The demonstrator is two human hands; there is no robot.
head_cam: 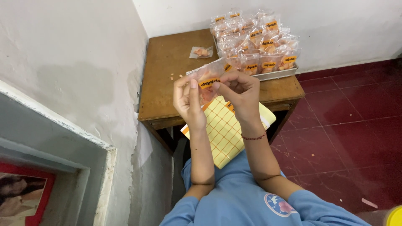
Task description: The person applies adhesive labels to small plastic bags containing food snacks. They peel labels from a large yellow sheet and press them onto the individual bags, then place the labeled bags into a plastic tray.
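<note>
A small clear packet of orange chips (208, 77) with an orange label was held up in the air above the near edge of a wooden table (167, 79), between the person's chest and the tray behind it. The left hand (188, 100) gripped the packet's lower left side, thumb pressed on the front near the label. The right hand (240, 94) pinched the packet's right edge with curled fingertips, so both hands were closed on the same packet and nearly touching each other. A thin red bracelet (253, 137) circled the right wrist.

Under the hands lay a yellow sheet with an orange grid (224, 134), half off the table's front edge and resting toward the person's lap. It was partly hidden by the wrists.

Farther back on the table stood a metal tray (276, 74) piled with many filled chip packets (255, 42) of the same kind, reaching the table's rear right corner. The raised packet overlapped the tray's near left corner in the view. To the left of the tray, apart from it, one small loose packet (201, 52) lay flat on the bare wood, with a few crumbs (172, 77) near the raised packet.

A white wall (75, 75) closed the table's left side, and a dark red tiled floor (347, 125) spread to the right.
</note>
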